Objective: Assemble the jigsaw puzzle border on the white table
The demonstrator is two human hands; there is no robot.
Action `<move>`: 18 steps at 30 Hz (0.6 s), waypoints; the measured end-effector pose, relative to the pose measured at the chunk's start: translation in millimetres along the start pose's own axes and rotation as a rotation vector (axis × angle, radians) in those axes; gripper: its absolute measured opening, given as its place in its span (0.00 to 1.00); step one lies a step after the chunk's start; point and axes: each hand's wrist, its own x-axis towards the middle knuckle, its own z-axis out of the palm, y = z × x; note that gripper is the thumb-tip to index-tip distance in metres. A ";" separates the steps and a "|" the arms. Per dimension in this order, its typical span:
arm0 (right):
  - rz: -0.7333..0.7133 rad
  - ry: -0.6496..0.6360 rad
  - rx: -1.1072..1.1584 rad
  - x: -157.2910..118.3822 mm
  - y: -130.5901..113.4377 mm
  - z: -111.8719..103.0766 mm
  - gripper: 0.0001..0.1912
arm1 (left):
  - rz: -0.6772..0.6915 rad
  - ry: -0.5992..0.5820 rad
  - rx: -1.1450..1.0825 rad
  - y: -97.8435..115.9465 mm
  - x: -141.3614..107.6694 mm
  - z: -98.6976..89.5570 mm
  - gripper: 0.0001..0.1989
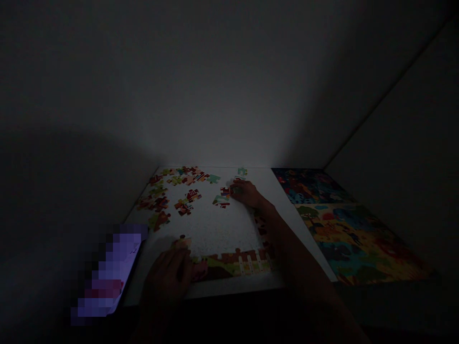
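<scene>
My right hand reaches to the far part of a white board. Its fingers are pinched together at a puzzle piece, mostly hidden by the fingers. Just beside it lie a joined pair of pieces and a pale green piece. My left hand rests at the near left corner of a partly joined puzzle border, thumb apart from the fingers. Its fingertips touch or nearly touch a puzzle piece; the dim light hides which. The border's right side runs under my right forearm.
Loose puzzle pieces lie along the board's left and far left. A small cluster of pieces sits nearer the middle. Two finished pictures lie at right. A lit, blurred screen stands at left. Walls enclose the back.
</scene>
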 end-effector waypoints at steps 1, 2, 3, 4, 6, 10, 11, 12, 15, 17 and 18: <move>-0.006 -0.013 -0.023 -0.3 -3.6 0.6 0.19 | -0.015 0.004 -0.004 1.0 1.3 -0.8 0.11; -0.016 -0.030 -0.039 -0.6 -6.6 0.6 0.20 | -0.040 0.009 -0.013 2.0 2.4 -1.5 0.11; -0.028 -0.047 -0.050 -1.0 -9.2 0.1 0.20 | -0.070 0.010 -0.025 3.0 3.3 -1.9 0.10; -0.041 -0.064 -0.058 -1.3 -11.4 -0.8 0.20 | -0.090 0.013 -0.037 3.8 3.9 -2.2 0.10; -0.063 -0.087 -0.064 -1.5 -14.8 -2.8 0.18 | -0.115 0.025 -0.055 4.9 4.4 -2.1 0.10; -0.057 -0.080 -0.075 0.2 -18.5 -3.6 0.18 | -0.120 0.042 -0.066 5.4 4.0 -0.7 0.09; -0.051 -0.071 -0.081 1.0 -18.7 -2.9 0.19 | -0.120 0.040 -0.062 5.4 4.0 -0.5 0.09; -0.044 -0.061 -0.084 1.7 -18.7 -1.9 0.19 | -0.116 0.039 -0.058 5.2 3.9 -0.3 0.09; -0.018 -0.014 -0.054 3.7 -16.6 1.9 0.22 | -0.116 0.026 -0.052 5.1 3.9 -0.6 0.09; -0.006 0.012 -0.003 4.4 -14.3 4.3 0.23 | -0.130 0.015 -0.060 5.2 3.9 -1.2 0.09; -0.008 0.022 0.027 4.6 -13.1 5.1 0.23 | -0.140 0.009 -0.065 5.4 3.9 -1.5 0.09</move>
